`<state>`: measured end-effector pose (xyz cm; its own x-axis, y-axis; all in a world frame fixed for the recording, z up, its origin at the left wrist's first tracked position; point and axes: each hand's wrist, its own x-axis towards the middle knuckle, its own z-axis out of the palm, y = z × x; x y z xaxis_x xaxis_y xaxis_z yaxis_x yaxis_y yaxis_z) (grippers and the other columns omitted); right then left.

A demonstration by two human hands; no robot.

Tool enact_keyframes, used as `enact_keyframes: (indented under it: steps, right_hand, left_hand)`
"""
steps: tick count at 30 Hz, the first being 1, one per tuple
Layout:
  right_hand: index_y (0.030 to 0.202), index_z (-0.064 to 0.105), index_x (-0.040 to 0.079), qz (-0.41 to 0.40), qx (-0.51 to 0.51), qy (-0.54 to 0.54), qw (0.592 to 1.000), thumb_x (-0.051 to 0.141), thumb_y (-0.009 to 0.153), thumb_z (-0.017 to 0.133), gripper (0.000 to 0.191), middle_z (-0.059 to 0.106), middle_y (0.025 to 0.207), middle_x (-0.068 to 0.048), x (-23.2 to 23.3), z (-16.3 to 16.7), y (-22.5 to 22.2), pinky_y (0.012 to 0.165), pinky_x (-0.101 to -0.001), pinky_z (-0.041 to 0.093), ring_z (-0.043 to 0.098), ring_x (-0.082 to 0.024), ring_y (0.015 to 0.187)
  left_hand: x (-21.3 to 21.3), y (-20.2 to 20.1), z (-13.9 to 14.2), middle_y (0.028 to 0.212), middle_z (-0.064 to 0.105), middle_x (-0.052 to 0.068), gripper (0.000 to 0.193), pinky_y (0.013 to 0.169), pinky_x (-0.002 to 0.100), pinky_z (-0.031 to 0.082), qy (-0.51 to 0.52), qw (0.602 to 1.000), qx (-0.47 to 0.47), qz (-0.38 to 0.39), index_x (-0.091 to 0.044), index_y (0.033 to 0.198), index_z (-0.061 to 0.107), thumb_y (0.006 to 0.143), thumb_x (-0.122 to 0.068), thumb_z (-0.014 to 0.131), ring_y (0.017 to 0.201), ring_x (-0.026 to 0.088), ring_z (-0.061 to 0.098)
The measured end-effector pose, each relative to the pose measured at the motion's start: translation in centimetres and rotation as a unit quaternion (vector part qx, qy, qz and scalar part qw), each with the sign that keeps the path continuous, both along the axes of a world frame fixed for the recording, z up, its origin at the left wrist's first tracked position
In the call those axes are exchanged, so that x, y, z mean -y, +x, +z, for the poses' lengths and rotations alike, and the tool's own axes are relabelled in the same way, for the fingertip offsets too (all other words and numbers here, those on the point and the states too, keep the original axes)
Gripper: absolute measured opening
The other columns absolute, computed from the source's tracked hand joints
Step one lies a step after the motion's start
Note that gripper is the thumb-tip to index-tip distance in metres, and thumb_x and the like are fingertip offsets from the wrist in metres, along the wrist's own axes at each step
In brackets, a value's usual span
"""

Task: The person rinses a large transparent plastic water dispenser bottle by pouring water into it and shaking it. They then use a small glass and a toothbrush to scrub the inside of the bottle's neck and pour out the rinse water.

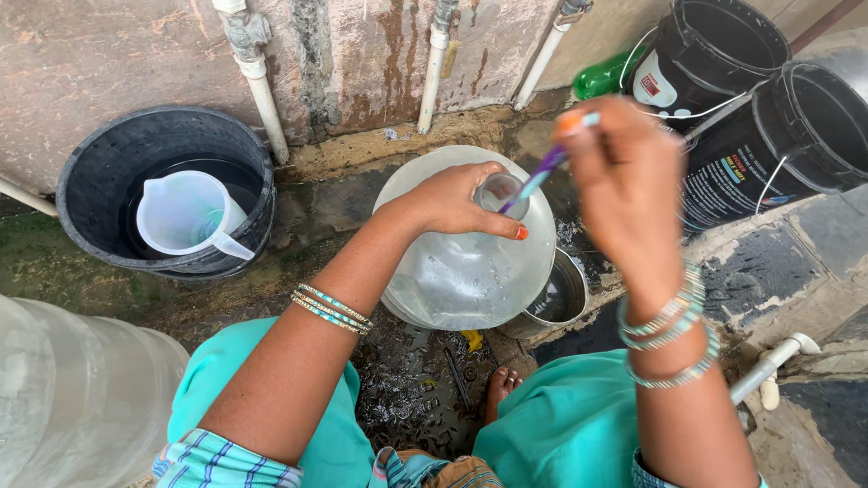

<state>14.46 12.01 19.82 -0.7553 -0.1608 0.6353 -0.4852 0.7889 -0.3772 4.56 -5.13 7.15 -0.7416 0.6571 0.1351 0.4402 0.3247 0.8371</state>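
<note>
A large clear water jar (pixel 466 262) is stood upright on the wet ground at the foot of the stained wall (pixel 108 54), its narrow mouth turned up toward the camera. The neck is gripped by the left hand (pixel 457 201) — the fingers are curled together around the rim, the thumb laid along the near side. A purple-handled brush (pixel 542 172) is slanted into the opening; its orange and pale blue end is pinched between the pressed-together fingertips of the right hand (pixel 628 185), which is raised above and to the right of the jar. The jar's shoulder looks cloudy and water-streaked, and a little water is seen inside.

Just behind the jar on its right side a steel pot (pixel 561 298) is partly hidden by it. A bare foot (pixel 502 384) is planted on the dark wet ground just below the jar, between teal-clad knees. To the left, well apart, a black tub (pixel 86 194) of water is set against the wall, with a translucent jug (pixel 185 215) floating in it. Another big clear container (pixel 72 389) fills the lower left corner. White pipes (pixel 262 86) run down the wall. At the upper right, two black buckets (pixel 723 63) are leaned together, a green bottle (pixel 601 77) lying beside them.
</note>
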Motion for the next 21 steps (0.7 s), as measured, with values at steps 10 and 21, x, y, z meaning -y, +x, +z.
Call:
enact_keyframes:
  steps: [10,21]
  right_hand:
    - [0.101,0.073,0.003,-0.002,0.035,-0.020,0.999,0.023,0.105,0.065,0.021,0.071,0.087,-0.012,0.7,-1.8,-2.6,0.066,-0.0335,0.050,0.068,-0.021,0.075]
    - [0.091,0.071,0.000,0.014,-0.003,0.032,0.999,0.024,0.104,0.068,0.028,0.066,0.082,-0.018,1.0,-4.2,-3.6,0.066,-0.0404,0.049,0.065,-0.030,0.073]
  left_hand:
    - [0.2,0.4,0.5,0.119,0.075,0.009,0.076,0.100,0.033,0.051,0.017,1.000,0.015,0.018,-0.013,0.120,0.068,0.063,-0.060,0.084,0.112,0.023,0.071]
    - [0.1,-0.1,-0.2,0.123,0.071,0.012,0.087,0.101,0.035,0.048,0.033,0.999,-0.016,0.019,-0.010,0.131,0.060,0.064,-0.060,0.085,0.116,0.025,0.066]
